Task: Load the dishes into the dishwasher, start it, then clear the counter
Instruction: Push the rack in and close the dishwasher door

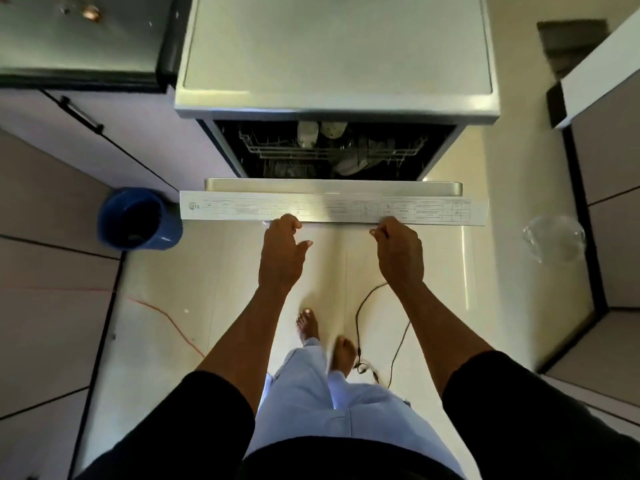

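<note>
The dishwasher (336, 98) stands in front of me with its door (332, 188) tilted partly open. A white label strip runs along the door's top edge. Inside, the upper rack (277, 150) holds pale cups and bowls (322, 131), and more dishes lie lower down in the dark. My left hand (282, 251) holds the door's top edge left of centre, fingers curled at the edge and thumb spread out. My right hand (398, 251) holds the same edge right of centre with bent fingers.
A blue bucket (138, 220) stands on the floor left of the door. A clear glass bowl (554, 237) lies on the floor at the right. A black cable (360, 306) and an orange cord (166, 313) trail near my bare feet. The dark-edged counter (79, 39) is far left.
</note>
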